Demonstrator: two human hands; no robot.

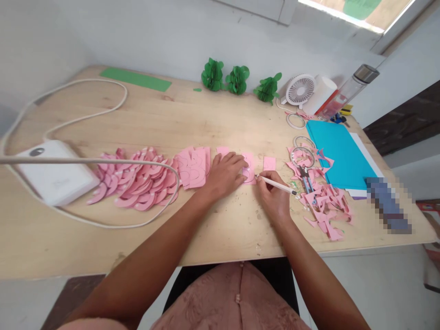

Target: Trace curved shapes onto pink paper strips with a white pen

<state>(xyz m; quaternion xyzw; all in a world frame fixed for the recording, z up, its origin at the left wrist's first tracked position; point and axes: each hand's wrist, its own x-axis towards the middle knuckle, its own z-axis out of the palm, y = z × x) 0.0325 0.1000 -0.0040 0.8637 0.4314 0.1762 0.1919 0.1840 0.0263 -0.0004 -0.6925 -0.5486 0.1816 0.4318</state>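
My left hand [227, 175] lies spread on the table, its fingertips on the left side of a small pink paper piece [249, 176]. In my right hand [274, 195] is a white pen [280, 185], its tip at the right edge of that piece. Curved lines show on the paper. Another pink rectangle [269, 163] lies just beyond my right hand. To the left of my left hand are pink sheets with drawn outlines [192, 167], and beyond them a heap of cut pink curved pieces [142, 178].
Pink scraps [328, 206], scissors [305, 178] and tape rolls [296, 120] lie at right, near a blue folder [340, 153] and a blurred phone. Green paper shapes [237, 80], a fan [300, 90] and a bottle [347, 91] stand behind. A cable loops from a white box [55, 176] at left.
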